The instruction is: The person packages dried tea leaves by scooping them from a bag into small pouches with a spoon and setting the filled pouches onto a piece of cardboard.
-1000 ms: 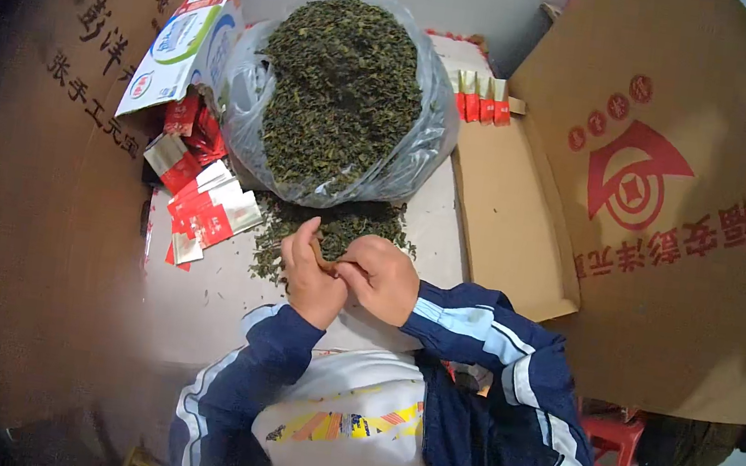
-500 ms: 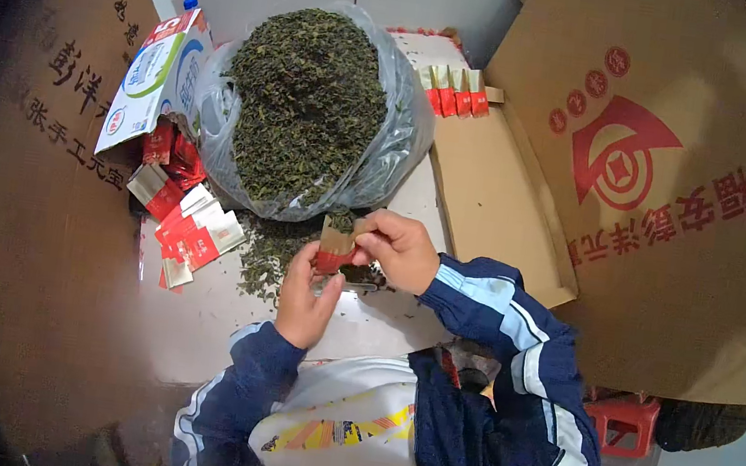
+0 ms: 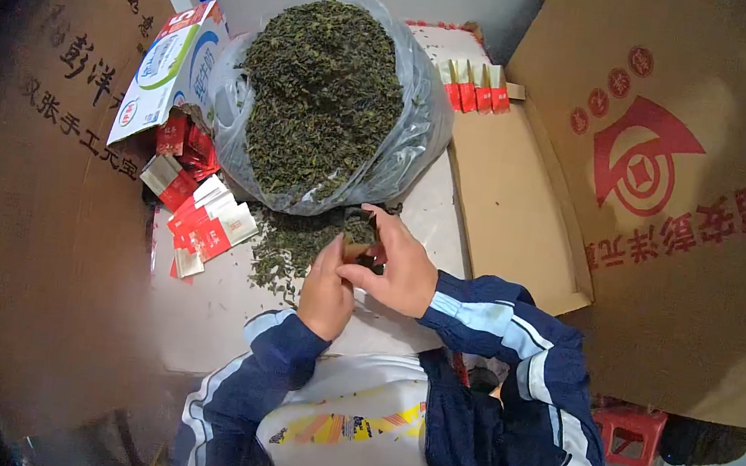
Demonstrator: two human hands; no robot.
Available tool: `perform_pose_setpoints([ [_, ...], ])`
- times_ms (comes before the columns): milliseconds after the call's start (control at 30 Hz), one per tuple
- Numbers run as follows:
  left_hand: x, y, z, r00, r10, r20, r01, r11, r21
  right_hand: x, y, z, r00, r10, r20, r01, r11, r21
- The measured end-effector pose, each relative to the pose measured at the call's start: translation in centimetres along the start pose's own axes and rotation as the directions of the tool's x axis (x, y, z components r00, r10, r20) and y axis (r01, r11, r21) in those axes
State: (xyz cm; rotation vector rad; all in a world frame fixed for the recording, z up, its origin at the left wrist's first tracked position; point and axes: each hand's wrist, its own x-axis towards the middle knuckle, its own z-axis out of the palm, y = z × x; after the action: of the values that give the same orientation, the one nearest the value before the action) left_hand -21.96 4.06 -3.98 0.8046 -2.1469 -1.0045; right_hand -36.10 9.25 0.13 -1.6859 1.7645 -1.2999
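Note:
Between both hands, just in front of the big bag, is a small paper tea packet (image 3: 355, 250) with dark leaves showing in its open mouth. My left hand (image 3: 327, 291) closes round its lower left side. My right hand (image 3: 401, 266) grips it from the right, thumb in front and fingers behind. Much of the packet is hidden by the fingers. Behind it stands a clear plastic bag (image 3: 425, 128) heaped with dried tea leaves (image 3: 319, 101). Loose leaves (image 3: 282, 254) are scattered on the white table beside my left hand.
Red and white packets (image 3: 211, 222) lie spread at the left, by a milk carton (image 3: 170, 68) with more red packets. A shallow cardboard tray (image 3: 508, 194) at the right has several upright packets (image 3: 476, 87) at its far end. Large cardboard panels (image 3: 690, 225) flank the table.
My hands have closed in around the packet, covering its red lower part. The right thumb now crosses its front near the left fingers. The whole view has shifted slightly.

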Motion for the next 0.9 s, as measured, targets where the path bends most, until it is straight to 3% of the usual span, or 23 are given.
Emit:
perform_pose_setpoints([
  [200, 0.1, -0.4, 0.3, 0.993, 0.109, 0.042, -0.101, 0.982, -0.159, -0.1, 0.9, 0.4, 0.999, 0.018, -0.048, -0.021, 0.997, -0.069],
  [300, 0.0, -0.2, 0.6, 0.99, -0.064, 0.128, 0.105, 0.93, -0.352, 0.0, 1.6, 0.2, 0.998, 0.032, -0.048, -0.034, 0.999, -0.037],
  [333, -0.1, 0.0, 0.5, 0.989, -0.06, 0.132, 0.103, 0.93, -0.353, 0.2, 1.5, -0.3, 0.998, 0.034, -0.053, -0.036, 0.999, -0.04],
  [433, -0.8, 0.7, -0.3, 0.999, 0.007, -0.048, -0.018, 0.972, -0.233, 1.6, 1.0, -3.2, 0.982, 0.18, -0.053, -0.176, 0.981, 0.08],
  [467, -1.3, 0.3, -0.7, 0.999, 0.012, -0.045, -0.022, 0.972, -0.236, 2.1, 2.2, -4.2, 0.982, 0.181, -0.06, -0.176, 0.981, 0.077],
  [533, -2.7, -1.1, -2.1, 0.997, 0.072, -0.028, -0.072, 0.997, 0.002, 3.7, 5.6, -6.8, 0.95, 0.255, -0.178, -0.271, 0.959, -0.076],
  [600, -4.5, -1.9, -3.2, 0.998, 0.053, -0.019, -0.053, 0.998, 0.042, 5.5, 8.2, -10.0, 0.899, 0.356, -0.256, -0.382, 0.923, -0.055],
  [667, -6.3, -2.9, -3.9, 0.999, 0.032, -0.014, -0.031, 0.996, 0.083, 6.9, 15.0, -12.7, 0.86, 0.15, -0.487, -0.336, 0.886, -0.32],
  [733, -7.9, -4.2, -4.0, 0.999, 0.019, -0.046, -0.013, 0.992, 0.125, 8.0, 19.8, -16.7, 0.824, 0.333, -0.458, -0.493, 0.821, -0.289],
  [767, -8.3, -4.4, -3.9, 0.999, 0.023, -0.047, -0.017, 0.992, 0.125, 8.6, 21.0, -18.1, 0.824, 0.33, -0.46, -0.491, 0.822, -0.289],
  [833, -8.7, -4.7, -3.7, 0.997, 0.06, -0.055, -0.048, 0.981, 0.19, 9.9, 23.0, -20.2, 0.796, 0.159, -0.584, -0.514, 0.687, -0.513],
  [900, -8.6, -5.0, -3.3, 0.995, 0.08, -0.064, -0.064, 0.973, 0.22, 11.4, 24.9, -21.9, 0.775, 0.215, -0.594, -0.56, 0.669, -0.489],
])
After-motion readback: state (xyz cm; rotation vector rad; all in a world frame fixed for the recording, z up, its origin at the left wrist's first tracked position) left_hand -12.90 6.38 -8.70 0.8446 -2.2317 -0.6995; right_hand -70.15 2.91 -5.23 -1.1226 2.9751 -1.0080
